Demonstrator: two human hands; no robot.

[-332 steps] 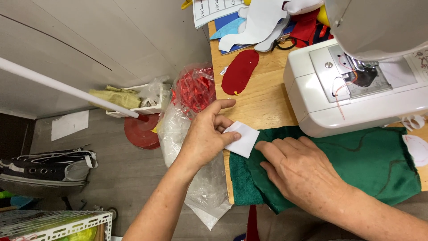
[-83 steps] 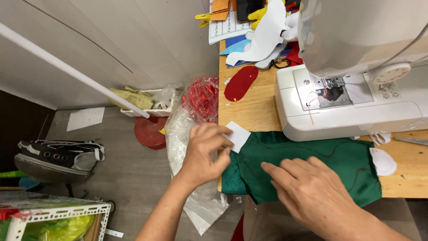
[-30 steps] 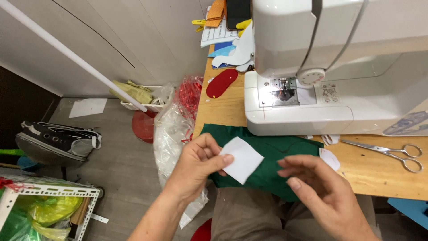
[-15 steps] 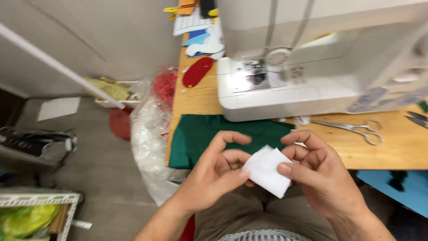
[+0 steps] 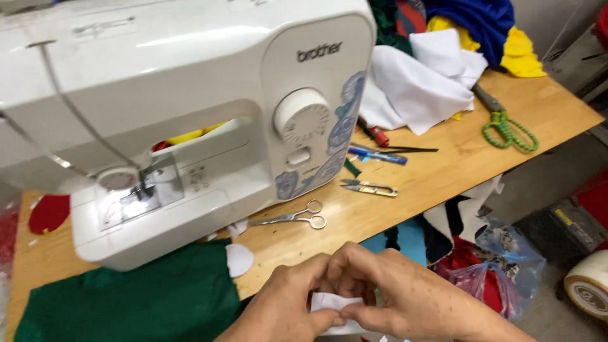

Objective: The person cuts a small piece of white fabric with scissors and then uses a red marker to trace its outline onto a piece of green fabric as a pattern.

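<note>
- Both hands share one grip on a small white fabric piece (image 5: 334, 304): the left hand (image 5: 285, 310) pinches its near-left edge between thumb and fingertips, and the right hand (image 5: 411, 301) closes over its right side, thumbs nearly touching.
- The piece sits low in the view, off the front edge of the counter (image 5: 443, 183), held up in the air rather than lying on the wood.
- Judged from this hold, the work calls for keeping the edges aligned and pinching close to the line being handled, with light, even pressure so the thin cloth does not skew.
- Just beyond the left hand, a green cloth (image 5: 133, 297) lies flat on the counter, with a small white round patch (image 5: 239, 258) resting at its right edge.
- Behind that stands the white sewing machine (image 5: 190, 120), its needle area over the lit plate on the left.
- To the right of the machine's base lie small silver scissors (image 5: 297, 216), then thread snips (image 5: 370, 187) and a blue pen (image 5: 377, 155).
- Farther back, a heap of white cloth (image 5: 421, 82) covers the counter, with green-handled shears (image 5: 506, 126) beside it and blue and yellow fabric (image 5: 487, 28) piled at the far end.
- A red felt shape (image 5: 47, 212) shows at the far left, partly behind the machine.
</note>
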